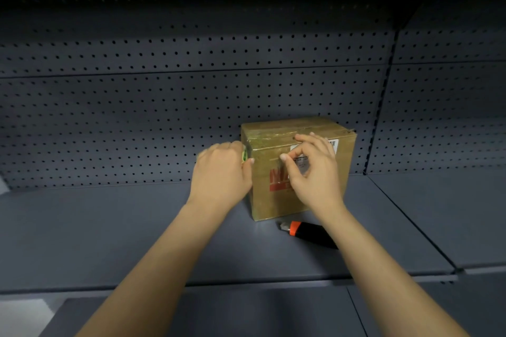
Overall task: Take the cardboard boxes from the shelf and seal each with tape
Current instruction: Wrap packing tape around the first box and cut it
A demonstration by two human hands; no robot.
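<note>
Our two forearms (169, 254) reach over the grey shelf (109, 227) to the cardboard box (284, 127), which stands on it. Our right hand (315, 172) rests on the box's front face near its top, thumb and fingertips bent onto a glossy strip (273, 137); whether they pinch its end or only press it we cannot tell. Our left hand (221, 172) is at the box's upper left corner. The utility knife (309, 232) lies just in front of the box, ready for the cut. The tape roll (244, 155), gripped in the left hand, touches that corner; we judge it best to pull it taut, hold it low and rub the strip flat along the seam
</note>
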